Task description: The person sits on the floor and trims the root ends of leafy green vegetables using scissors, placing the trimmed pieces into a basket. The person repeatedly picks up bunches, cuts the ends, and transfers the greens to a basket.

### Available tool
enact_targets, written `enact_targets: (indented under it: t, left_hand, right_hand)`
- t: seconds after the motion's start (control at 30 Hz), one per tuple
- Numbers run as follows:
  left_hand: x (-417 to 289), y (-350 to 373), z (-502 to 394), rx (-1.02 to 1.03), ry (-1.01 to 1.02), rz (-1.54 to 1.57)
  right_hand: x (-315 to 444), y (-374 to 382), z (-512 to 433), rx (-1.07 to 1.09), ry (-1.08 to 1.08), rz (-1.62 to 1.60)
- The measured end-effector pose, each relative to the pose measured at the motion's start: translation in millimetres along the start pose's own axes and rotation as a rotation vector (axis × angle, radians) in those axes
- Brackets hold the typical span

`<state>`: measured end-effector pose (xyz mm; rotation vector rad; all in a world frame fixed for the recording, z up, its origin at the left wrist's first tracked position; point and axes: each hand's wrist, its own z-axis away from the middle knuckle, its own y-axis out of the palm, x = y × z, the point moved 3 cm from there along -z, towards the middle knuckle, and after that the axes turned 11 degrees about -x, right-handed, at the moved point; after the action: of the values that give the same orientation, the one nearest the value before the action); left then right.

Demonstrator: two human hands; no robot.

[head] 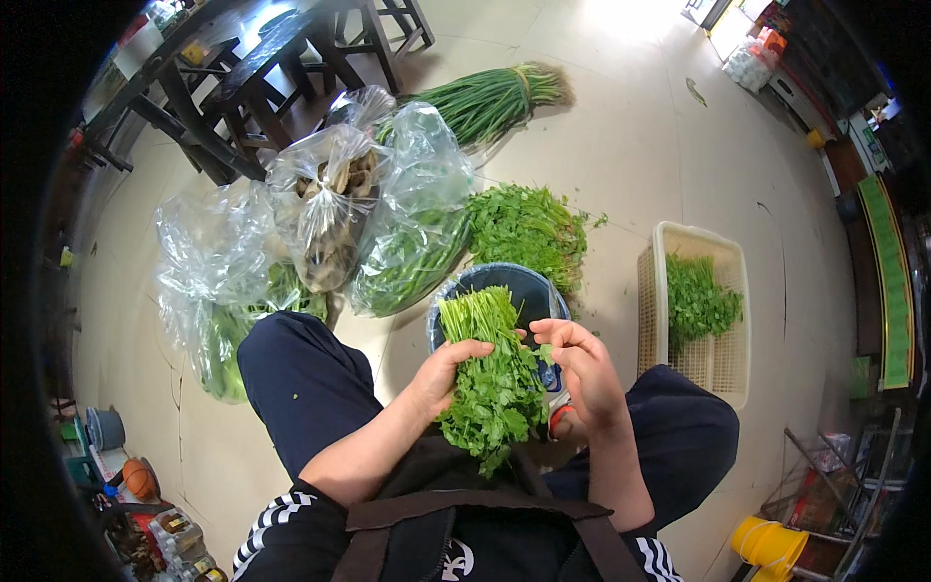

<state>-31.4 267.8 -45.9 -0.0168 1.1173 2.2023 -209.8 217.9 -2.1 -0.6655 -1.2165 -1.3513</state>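
My left hand [444, 375] grips a bunch of leafy green herbs [491, 393], likely coriander, across its stems. The pale cut stem ends point away from me and the leaves hang toward my lap. Beside the bunch, my right hand [585, 364] is raised, with a small leaf sprig [544, 354] at its thumb and fingertips. Below the stems stands a dark bucket [534, 280] with a plastic liner over its rim; the bunch hides part of its inside. Just past the bucket, a loose pile of the same greens [524, 225] lies on the floor.
At right stands a cream plastic basket [694, 371] with herbs [702, 298] inside. Clear bags hold mushrooms [327, 211], green vegetables [411, 254] and leafy greens [225, 349]. Tied green onions [494, 102] lie beyond, near dark wooden stools [269, 51]. A yellow bucket [769, 542] sits at lower right.
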Motion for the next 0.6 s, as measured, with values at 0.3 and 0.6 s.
enact_targets:
  t: [0.3,0.6]
  left_hand:
    - [-2,4,-1,0.117,0.043,-0.035]
    - [1,0,-5,0.129,0.043,-0.032]
  right_hand:
    - [-2,-13,-4,-0.089,-0.088,-0.378]
    - [-21,-11,-11,-0.151,-0.063,0.412]
